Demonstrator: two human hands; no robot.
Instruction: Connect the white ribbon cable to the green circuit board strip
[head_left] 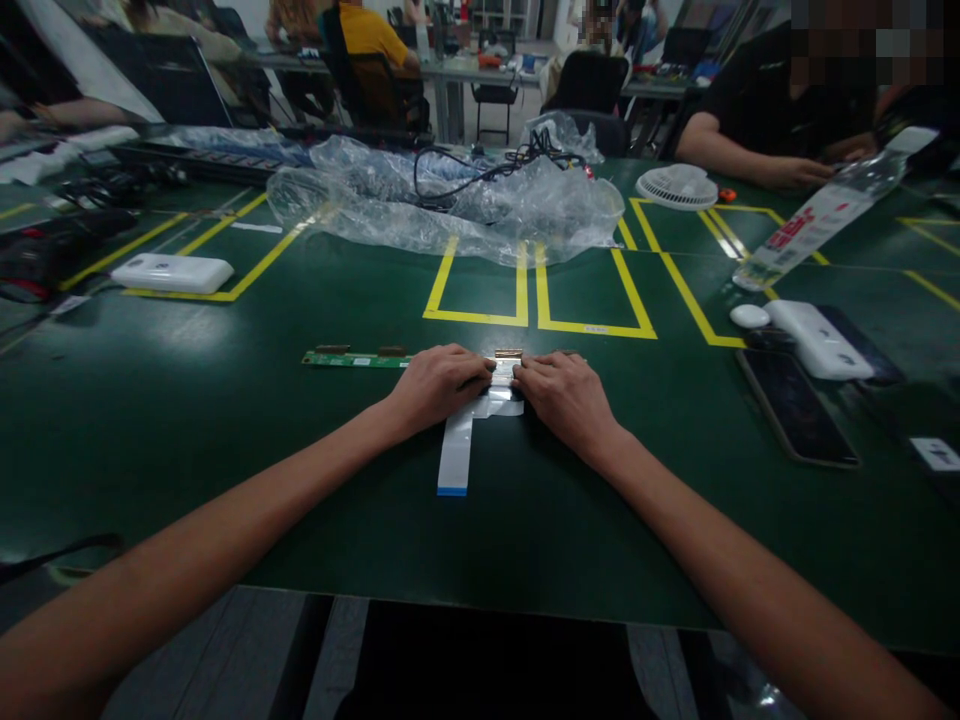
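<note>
Both forearms come in from the near edge of the green table (225, 480) and meet at its middle, over a narrow green circuit board (352, 358) lying flat on the mat. That board is the landmark: its long axis runs left to right across the view, and its right stretch disappears under the hands.

A white ribbon cable (457, 445) meets the board between the two hands and runs away from it at a right angle, straight back toward the person, ending in a blue-tipped free end on the near side of the board. A short white tab branches off the ribbon to the right, just below the board.

On the left of the ribbon's joint, the left hand (439, 385) lies knuckles up, fingers curled down, pressing on board and ribbon. Facing it from the right, the right hand (566, 395) has its fingertips on the same joint, beside a small brass-coloured connector (508, 353) on the board's far edge. Neither is clenched, and neither is clearly lifting anything; whether either pinches the ribbon I cannot tell, since the fingertips hide it. Both hands look about equally close to the joint.

Beyond the board lie yellow taped boxes (525, 300), then crumpled clear plastic (450, 200). To the board's right are a dark phone (795, 405) and a white case (814, 335); to its far left sits a white box (172, 273). Another person's arm (742, 160) rests at the table's far right.
</note>
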